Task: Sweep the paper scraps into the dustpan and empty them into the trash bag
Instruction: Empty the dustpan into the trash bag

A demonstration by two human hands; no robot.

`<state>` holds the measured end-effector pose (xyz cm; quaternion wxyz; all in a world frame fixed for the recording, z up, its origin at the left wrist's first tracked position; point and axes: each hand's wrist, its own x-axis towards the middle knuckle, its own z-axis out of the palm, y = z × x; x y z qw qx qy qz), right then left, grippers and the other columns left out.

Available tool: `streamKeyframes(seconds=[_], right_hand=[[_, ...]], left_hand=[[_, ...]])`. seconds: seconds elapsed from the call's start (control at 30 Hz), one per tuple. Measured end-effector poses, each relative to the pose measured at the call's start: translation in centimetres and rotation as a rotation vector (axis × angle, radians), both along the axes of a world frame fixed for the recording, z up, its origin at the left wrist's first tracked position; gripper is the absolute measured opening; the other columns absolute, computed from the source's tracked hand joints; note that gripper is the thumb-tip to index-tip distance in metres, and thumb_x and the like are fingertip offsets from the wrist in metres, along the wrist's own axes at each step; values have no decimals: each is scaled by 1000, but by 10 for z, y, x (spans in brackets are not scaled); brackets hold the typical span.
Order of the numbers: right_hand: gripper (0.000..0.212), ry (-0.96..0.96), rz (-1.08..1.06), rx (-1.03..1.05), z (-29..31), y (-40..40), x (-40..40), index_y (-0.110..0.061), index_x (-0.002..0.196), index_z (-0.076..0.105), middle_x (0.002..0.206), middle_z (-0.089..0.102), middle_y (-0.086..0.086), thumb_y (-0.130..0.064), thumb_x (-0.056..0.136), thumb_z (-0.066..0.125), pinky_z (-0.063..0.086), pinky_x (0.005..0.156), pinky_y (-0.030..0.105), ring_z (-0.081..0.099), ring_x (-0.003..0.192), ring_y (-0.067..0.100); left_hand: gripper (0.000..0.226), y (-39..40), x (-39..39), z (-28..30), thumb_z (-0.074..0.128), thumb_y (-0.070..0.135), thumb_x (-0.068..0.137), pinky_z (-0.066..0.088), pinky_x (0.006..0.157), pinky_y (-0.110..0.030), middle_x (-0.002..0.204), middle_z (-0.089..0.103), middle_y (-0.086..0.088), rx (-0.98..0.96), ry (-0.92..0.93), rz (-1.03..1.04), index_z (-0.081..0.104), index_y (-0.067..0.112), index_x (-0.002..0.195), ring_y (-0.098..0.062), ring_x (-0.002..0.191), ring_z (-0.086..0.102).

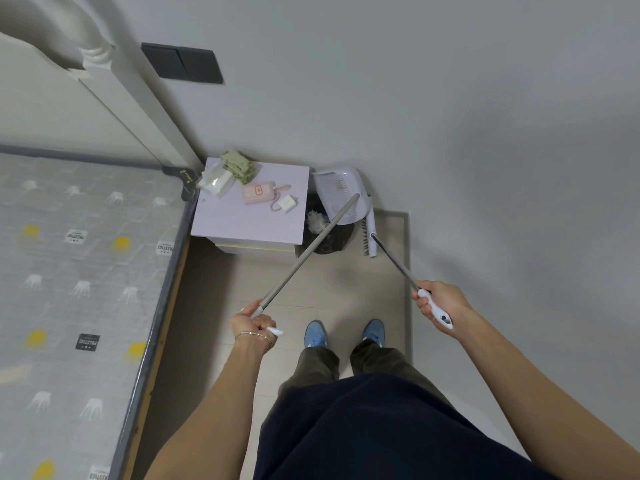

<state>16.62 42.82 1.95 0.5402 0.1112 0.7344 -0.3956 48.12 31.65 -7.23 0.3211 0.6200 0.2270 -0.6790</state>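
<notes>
My left hand point(254, 323) grips the end of a long grey handle whose white dustpan point(341, 195) is lifted and tilted over the black trash bag point(327, 233) in the corner. White paper scraps point(317, 221) lie inside the bag's mouth. My right hand point(440, 303) holds the white grip of the broom, whose dark shaft runs down to the white broom head point(369, 237). The broom head stands on the floor just right of the bag, bristles facing left.
A pale bedside table point(225, 220) stands left of the bag, carrying packets, a pink power bank and a white charger. A mattress point(79, 278) fills the left side. The wall closes off the far side and right. My blue shoes point(346, 334) stand on the tiled floor.
</notes>
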Motion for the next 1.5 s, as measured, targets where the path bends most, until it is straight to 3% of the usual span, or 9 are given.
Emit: streamKeyframes(seconds=[0.13, 0.47, 0.6, 0.7, 0.87, 0.97, 1.3, 1.5], right_hand=[[19, -6, -5, 10, 1, 3, -1, 2, 101, 57, 65, 51, 10, -15, 98, 49, 37, 33, 15, 43, 30, 7], [21, -7, -4, 28, 1, 8, -5, 2, 99, 59, 64, 52, 8, -18, 99, 50, 39, 33, 14, 44, 30, 7], [20, -10, -27, 20, -2, 8, -7, 2, 99, 59, 66, 52, 9, -16, 98, 51, 39, 32, 13, 44, 31, 7], [18, -5, -52, 13, -6, 10, -10, 2, 99, 58, 68, 53, 10, -14, 98, 51, 38, 31, 14, 43, 31, 7], [20, 95, -18, 71, -15, 8, -5, 3, 79, 57, 67, 51, 13, -7, 96, 52, 32, 30, 14, 39, 28, 8], [24, 196, 49, 133, -25, 10, -2, 2, 70, 56, 66, 50, 14, -5, 94, 54, 29, 30, 16, 39, 39, 16], [15, 265, 138, 167, -24, 19, -2, 6, 85, 63, 71, 54, 16, -6, 91, 58, 32, 32, 19, 41, 47, 18], [15, 169, 28, 114, -26, 10, -8, 6, 82, 60, 70, 55, 16, -3, 93, 55, 32, 30, 15, 41, 33, 11]], left_hand=[[10, 6, 6, -8, 53, 11, 86, 22, 40, -13, 34, 19, 4, 34, 44, 14, 59, 11, 94, -8, 25, 21], [8, 15, -1, -12, 51, 8, 84, 20, 35, -11, 34, 22, 6, -39, -26, -37, 56, 15, 84, -8, 25, 19], [25, 13, 3, -15, 53, 8, 83, 20, 34, -13, 39, 23, 6, -79, -81, -73, 60, 15, 106, -8, 29, 19], [24, 12, 6, -14, 53, 9, 84, 19, 34, -13, 38, 24, 6, -105, -96, -102, 63, 12, 106, -7, 29, 19], [22, 18, 6, -10, 51, 12, 87, 22, 33, -12, 39, 29, 5, -145, -99, -125, 68, 9, 101, -6, 29, 23], [22, 23, 4, -9, 51, 12, 88, 23, 33, -12, 39, 30, 6, -164, -93, -123, 69, 8, 100, -6, 28, 23], [16, 27, 2, -9, 51, 9, 87, 21, 31, -13, 36, 27, 6, -173, -105, -97, 65, 8, 96, -7, 26, 21], [25, 22, 6, 6, 48, 6, 87, 24, 33, -16, 42, 30, 5, -317, -283, -320, 68, 6, 102, -7, 31, 21]])
